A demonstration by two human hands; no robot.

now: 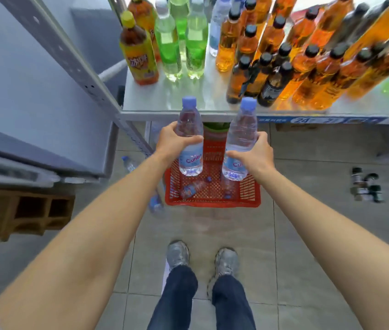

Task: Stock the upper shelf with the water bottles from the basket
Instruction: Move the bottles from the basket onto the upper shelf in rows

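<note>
Two bare forearms reach forward from the bottom corners, above a pair of grey shoes (203, 258) and dark jeans on a tiled floor (308, 234). At far left a brown hollow brick (22, 211) sits on the floor beside a grey metal shelf upright (69, 55). Next, the left hand (172, 145) has its fingers curled around the middle of an upright water bottle (190, 136) with a pale blue cap. Just to its right, the right hand (256, 152) has its fingers wrapped around a second water bottle (240, 139), also upright. Both bottles are held in the air just before the front edge of the upper shelf (188, 101), apart from each other and not touching it. Below them on the floor stands a red basket (212, 194) with at least two more water bottles lying in it; another lies on the floor by its left side. On the shelf, from left to right, stand a yellow-capped brown drink (138, 51), green soda bottles (181, 44), and a crowd of black-capped orange bottles (308, 63) filling the right side. Small dark jars (365, 186) sit on the floor at far right.
</note>
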